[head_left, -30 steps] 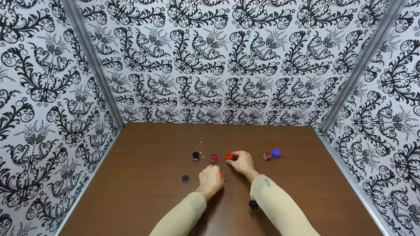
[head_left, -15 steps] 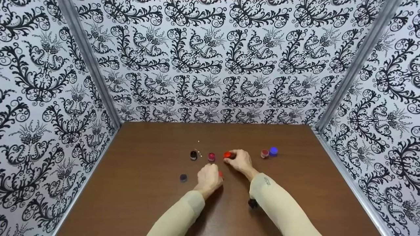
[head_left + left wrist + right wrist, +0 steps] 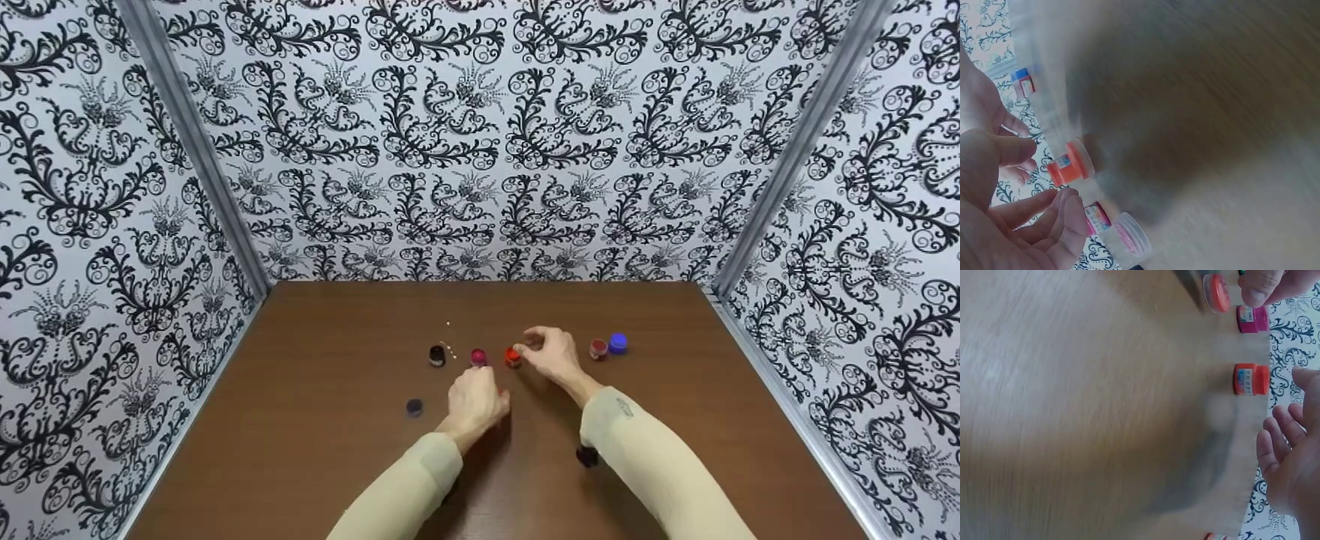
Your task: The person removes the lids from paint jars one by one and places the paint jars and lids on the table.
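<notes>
My left hand (image 3: pixel 474 405) hovers low over the table in front of a pink jar (image 3: pixel 478 357), its thumb and fingers apart around nothing in the left wrist view. Close by are an orange disc (image 3: pixel 1082 159) with a clear rim and a pink disc (image 3: pixel 1130 233); the left hand hides both in the head view. To the right of the pink jar stands an upright orange jar (image 3: pixel 513 358) with a label. My right hand (image 3: pixel 553 355) is just right of it; loosely spread fingers (image 3: pixel 1280 430) show apart from the jar in the right wrist view.
A black jar (image 3: pixel 437 355) stands left of the pink one, with pale specks (image 3: pixel 450 349) beside it. A dark round pot (image 3: pixel 414 407) sits nearer, at left. Red (image 3: pixel 598 349) and blue (image 3: pixel 617 343) pots stand at right. Patterned walls (image 3: pixel 480 150) border the brown table (image 3: pixel 300 450).
My right hand has let go of the orange jar and drawn slightly away from it. The left hand has shifted a little toward the pink jar, covering the orange disc. The head view has shifted slightly.
</notes>
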`<state>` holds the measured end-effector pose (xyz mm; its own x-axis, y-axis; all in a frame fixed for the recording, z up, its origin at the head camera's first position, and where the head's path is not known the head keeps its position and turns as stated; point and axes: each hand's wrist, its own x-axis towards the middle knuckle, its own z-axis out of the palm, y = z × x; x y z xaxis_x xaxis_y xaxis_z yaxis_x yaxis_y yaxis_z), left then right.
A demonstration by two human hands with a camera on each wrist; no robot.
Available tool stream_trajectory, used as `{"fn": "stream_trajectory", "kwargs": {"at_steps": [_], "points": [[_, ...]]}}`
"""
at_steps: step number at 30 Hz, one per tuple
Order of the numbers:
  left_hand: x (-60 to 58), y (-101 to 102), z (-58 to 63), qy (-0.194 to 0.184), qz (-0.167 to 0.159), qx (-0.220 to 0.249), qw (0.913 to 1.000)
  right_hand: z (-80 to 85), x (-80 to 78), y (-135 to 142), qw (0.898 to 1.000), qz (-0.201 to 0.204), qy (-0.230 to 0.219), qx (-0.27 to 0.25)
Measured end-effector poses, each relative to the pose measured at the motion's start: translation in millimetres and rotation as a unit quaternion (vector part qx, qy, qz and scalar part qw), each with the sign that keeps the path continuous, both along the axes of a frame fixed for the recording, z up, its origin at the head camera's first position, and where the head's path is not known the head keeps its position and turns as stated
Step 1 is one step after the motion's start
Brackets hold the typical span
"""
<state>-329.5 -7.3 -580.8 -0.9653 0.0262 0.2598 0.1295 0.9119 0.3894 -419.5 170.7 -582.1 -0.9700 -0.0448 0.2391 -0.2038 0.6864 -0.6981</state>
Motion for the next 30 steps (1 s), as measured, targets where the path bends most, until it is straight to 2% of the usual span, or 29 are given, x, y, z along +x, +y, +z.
{"fn": "stream_trajectory", "kwargs": {"at_steps": [7,13,18,26,30], "points": [[3.5,5,5.4,0.01,-0.013,0.0,0.9999,13.9,4.2,11,1.0,-0.009,0.011,-0.022],[7.9,10,4.9,0.059,-0.062,0.02,0.9961,21.1,6.7,23,0.999,-0.021,0.027,-0.028],[10.0,14,6.0,0.079,-0.092,0.035,0.9921,17.5,5.6,37,0.997,-0.05,0.043,-0.028],[13.5,19,8.3,0.08,-0.107,0.048,0.9899,10.4,10.3,64,0.996,-0.074,0.037,-0.028],[14.1,23,8.3,0.087,-0.114,0.033,0.9891,8.1,12.2,81,0.994,-0.1,0.025,-0.02]]}}
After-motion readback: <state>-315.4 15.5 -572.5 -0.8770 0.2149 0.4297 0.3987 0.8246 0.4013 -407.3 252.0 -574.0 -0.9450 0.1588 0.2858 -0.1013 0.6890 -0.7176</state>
